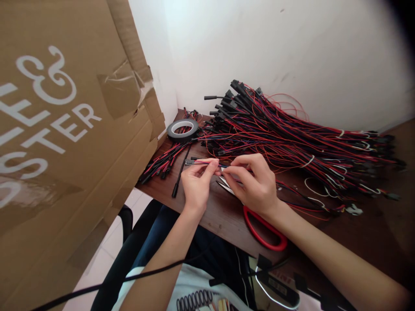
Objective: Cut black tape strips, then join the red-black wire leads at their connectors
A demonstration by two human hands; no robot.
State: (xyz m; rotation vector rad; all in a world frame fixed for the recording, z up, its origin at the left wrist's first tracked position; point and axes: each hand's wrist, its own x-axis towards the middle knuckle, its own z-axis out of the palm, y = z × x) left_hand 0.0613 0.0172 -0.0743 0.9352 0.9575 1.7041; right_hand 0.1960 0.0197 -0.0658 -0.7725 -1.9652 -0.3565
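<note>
My left hand (198, 180) pinches a wire harness near its end, where a small black connector (189, 163) sticks out to the left past the fingers. Thin red and dark blue wires (223, 165) run from there across to my right hand (254, 181). That hand's thumb and index finger are pressed together on the same wires; anything smaller between the fingertips is hidden. Below the hands lie scissors with red handles (265, 235), their blades partly covered by my right hand. Further wires (301, 194) trail off to the right on the table.
A large pile of bundled red and black cables (275, 125) fills the back of the brown table (210, 216). A roll of black tape (182, 129) rests on shorter cables (162, 162). One tall cardboard box (81, 151) stands at left. A black cord (113, 283) crosses my lap.
</note>
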